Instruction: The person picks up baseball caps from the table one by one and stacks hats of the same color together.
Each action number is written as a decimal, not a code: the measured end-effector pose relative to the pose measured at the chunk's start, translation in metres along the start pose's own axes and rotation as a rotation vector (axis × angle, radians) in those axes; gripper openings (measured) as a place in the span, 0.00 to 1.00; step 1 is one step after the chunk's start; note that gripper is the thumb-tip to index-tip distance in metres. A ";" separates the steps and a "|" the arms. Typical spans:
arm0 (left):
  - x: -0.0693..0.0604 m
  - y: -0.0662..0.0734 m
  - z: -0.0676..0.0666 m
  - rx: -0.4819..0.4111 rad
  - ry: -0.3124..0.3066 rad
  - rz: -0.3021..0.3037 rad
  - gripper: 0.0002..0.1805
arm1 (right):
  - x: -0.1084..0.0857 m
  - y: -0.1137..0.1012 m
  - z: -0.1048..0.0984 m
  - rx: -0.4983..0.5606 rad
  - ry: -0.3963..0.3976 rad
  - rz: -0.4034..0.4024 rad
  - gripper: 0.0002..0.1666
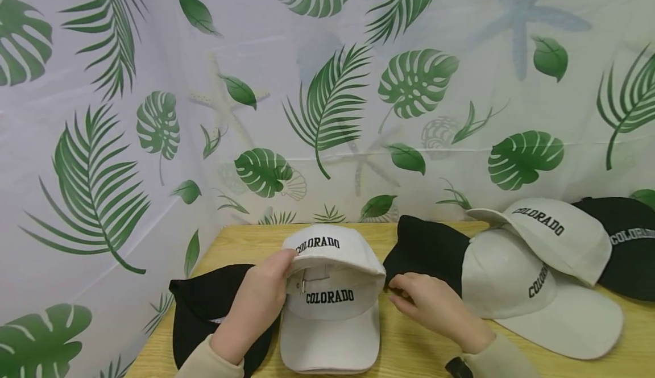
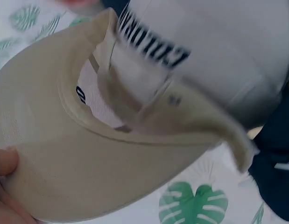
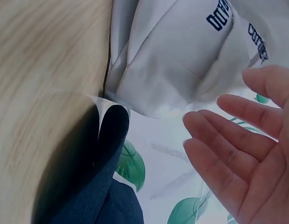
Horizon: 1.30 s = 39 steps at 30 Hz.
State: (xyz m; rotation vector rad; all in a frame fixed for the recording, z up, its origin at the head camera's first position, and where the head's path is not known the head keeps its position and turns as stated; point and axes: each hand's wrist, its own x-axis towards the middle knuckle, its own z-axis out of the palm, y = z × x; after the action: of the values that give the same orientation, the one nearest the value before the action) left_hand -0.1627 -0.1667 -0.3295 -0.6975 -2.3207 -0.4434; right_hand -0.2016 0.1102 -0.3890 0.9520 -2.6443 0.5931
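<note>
Count: four white caps [image 1: 578, 312], three black caps [image 1: 204, 315]. Landmark: lower white cap [image 1: 330, 335]. Left-hand grip [image 1: 262, 291]: pinches the brim of the upper white cap [image 1: 355, 245], tilted above the landmark's crown. Right-hand grip [image 1: 434, 305]: fingers loosely extended, right of the landmark, near a black cap [image 1: 430, 253]. Table [image 1: 406, 352]: surface shows right of the landmark; rear edge behind it.

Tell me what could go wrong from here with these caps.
The left hand pinches the upper white cap by its brim while the right hand holds nothing, so the cap might twist or slip. Close against the lower white cap, it could snag or shift that one. The right hand, near the black cap beside it, might nudge it.
</note>
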 end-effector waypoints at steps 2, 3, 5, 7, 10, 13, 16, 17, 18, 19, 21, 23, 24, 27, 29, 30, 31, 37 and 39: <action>-0.007 0.005 0.006 0.019 -0.016 0.035 0.10 | 0.000 0.000 -0.002 -0.018 0.002 0.012 0.03; -0.010 0.007 0.009 0.027 -0.021 0.055 0.10 | 0.001 0.000 -0.002 -0.025 0.005 0.017 0.03; -0.018 0.010 0.016 0.031 -0.016 0.106 0.12 | 0.001 0.000 -0.004 -0.043 0.008 0.026 0.03; -0.027 0.012 0.022 0.036 -0.007 0.150 0.15 | 0.001 0.000 -0.004 -0.053 0.010 0.032 0.03; -0.038 0.015 0.028 0.026 -0.050 0.196 0.19 | 0.001 0.001 -0.004 -0.062 0.006 0.037 0.05; -0.047 0.018 0.031 0.000 -0.223 0.180 0.23 | 0.000 0.001 -0.004 -0.061 -0.003 0.042 0.05; -0.052 0.021 0.032 -0.046 -0.460 0.100 0.26 | 0.000 0.002 -0.003 -0.052 -0.007 0.047 0.04; -0.053 0.021 0.033 -0.068 -0.535 0.063 0.26 | 0.000 0.002 -0.003 -0.047 -0.011 0.048 0.04; -0.054 0.021 0.034 -0.094 -0.605 0.029 0.26 | -0.001 0.002 -0.003 -0.041 -0.013 0.047 0.04; -0.055 0.020 0.035 -0.121 -0.660 0.005 0.27 | -0.001 0.002 -0.003 -0.034 -0.017 0.047 0.04; -0.057 0.018 0.037 -0.183 -0.751 -0.033 0.33 | -0.001 0.002 -0.002 -0.025 -0.022 0.041 0.04; -0.059 0.016 0.040 -0.235 -0.813 -0.050 0.39 | -0.001 0.002 -0.002 -0.018 -0.026 0.034 0.04; -0.060 0.016 0.041 -0.248 -0.831 -0.047 0.39 | -0.001 0.002 -0.002 -0.017 -0.026 0.031 0.04; -0.062 0.014 0.042 -0.266 -0.862 -0.043 0.38 | -0.002 0.002 -0.001 -0.016 -0.023 0.018 0.04; -0.061 0.014 0.042 -0.273 -0.889 -0.046 0.36 | -0.002 0.002 0.000 -0.012 -0.020 0.013 0.03; -0.061 0.015 0.042 -0.276 -0.907 -0.046 0.36 | -0.002 0.002 0.000 -0.009 -0.018 0.009 0.03; -0.061 0.015 0.042 -0.280 -0.924 -0.048 0.35 | -0.002 0.002 0.000 -0.005 -0.017 0.006 0.03; -0.062 0.014 0.042 -0.264 -0.963 -0.018 0.29 | 0.000 0.002 0.002 0.020 -0.026 -0.012 0.02; -0.063 0.013 0.041 -0.235 -0.946 0.016 0.29 | 0.000 0.002 0.003 0.022 -0.038 -0.010 0.02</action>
State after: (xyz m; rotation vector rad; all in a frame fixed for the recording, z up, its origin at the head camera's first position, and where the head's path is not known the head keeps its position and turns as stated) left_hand -0.1356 -0.1594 -0.4007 -1.2340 -3.1596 -0.4363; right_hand -0.2032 0.1098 -0.3918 0.9912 -2.6701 0.6094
